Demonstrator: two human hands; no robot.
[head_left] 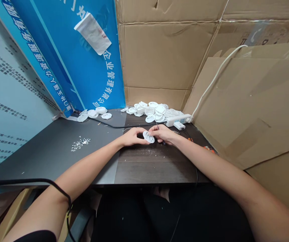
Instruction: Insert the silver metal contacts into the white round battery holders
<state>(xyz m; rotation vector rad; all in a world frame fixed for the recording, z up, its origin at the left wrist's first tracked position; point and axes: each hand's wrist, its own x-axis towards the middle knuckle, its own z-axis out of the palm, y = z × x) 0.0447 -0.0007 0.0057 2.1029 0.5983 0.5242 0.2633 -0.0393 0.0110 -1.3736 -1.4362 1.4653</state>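
A round white plastic piece (148, 137) is held up over the dark wood part of the table, between both hands. My left hand (133, 136) grips its left and lower edge between thumb and fingers. My right hand (161, 133) pinches at its upper right, with a thin dark tool (163, 143) showing below and above the fingers. Behind the hands lies a heap of similar white pieces (149, 111). A smaller group of white discs (101, 110) sits at the back left. On the grey surface, small shiny metal parts (80, 143) form a loose pile.
A white power strip (179, 120) with a white adapter (179, 125) lies at the back right. A black cable (114, 126) crosses behind the hands. Cardboard sheets (250, 107) and a blue panel (101, 74) wall the table (144, 166). Orange items lie beyond my right forearm.
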